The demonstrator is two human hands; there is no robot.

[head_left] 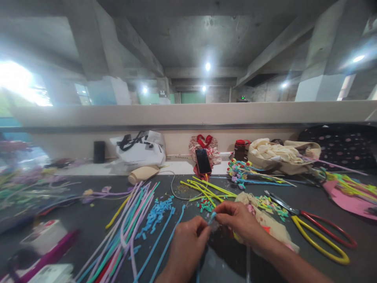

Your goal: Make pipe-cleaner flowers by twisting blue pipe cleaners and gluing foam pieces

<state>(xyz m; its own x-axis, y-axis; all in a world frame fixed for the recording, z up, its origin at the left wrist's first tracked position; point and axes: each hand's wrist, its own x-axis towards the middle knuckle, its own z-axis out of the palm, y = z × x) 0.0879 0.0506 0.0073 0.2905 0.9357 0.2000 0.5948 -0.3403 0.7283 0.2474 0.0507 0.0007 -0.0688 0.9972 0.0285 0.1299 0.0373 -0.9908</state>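
Close together over the dark table, my two hands work on a light-blue pipe cleaner [212,215]. My left hand [190,243] pinches it from below with thumb and forefinger. The fingertips of my right hand [237,217] close on its upper end, which looks bent or curled. What looks like its lower length shows under my left hand. Two straight blue pipe cleaners [167,239] lie left of my left hand, near a heap of short blue cut pieces [156,214]. Beyond my fingers lie small red and green pieces [206,204] and yellow-green pipe cleaners [203,188].
Scissors [306,220] with red and yellow handles lie at right, beside a pale cloth bundle [271,224]. A bundle of coloured pipe cleaners [126,232] spreads at left. Finished-looking flower stems [241,173], a phone [203,161] and a white bag [141,149] stand farther back.
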